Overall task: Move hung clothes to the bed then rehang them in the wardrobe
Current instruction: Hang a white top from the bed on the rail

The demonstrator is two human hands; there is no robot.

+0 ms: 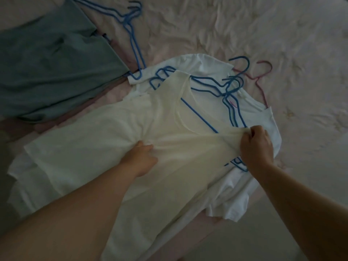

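— Any brand, label or writing to read?
— None legible anywhere; too dim and soft for print.

— Count of garments?
— On top, one cream T-shirt (105, 140), spread near the bed's (263, 34) lower edge. Under it, white T-shirts (261, 117), layered; exact number impossible to tell, at least two by the stacked hems at the lower left. Toward the upper left corner, one grey-green garment (52, 61), lying flat, well apart from the white pile.

— Hangers?
— Blue hangers (230, 95) bunched at the necklines of the white pile, several, hooks overlapping, too tangled for an exact count. Another bunch of blue hangers, the upper-left hangers (131, 34), beside the grey-green garment, hooks toward the bed's top edge. One pink hanger (263, 68) just right of the white pile, hook out, partly under the fabric.

— Containers?
— Only the bed carrying it all, in a crumpled pale pink sheet.

— Hands?
— Left hand (141, 157) on the cream T-shirt's chest, fingers curled and bunching the cloth. Right hand (257, 146) clenched on the same shirt's shoulder fabric, cloth pulled taut between the two hands, just beside the blue hangers.
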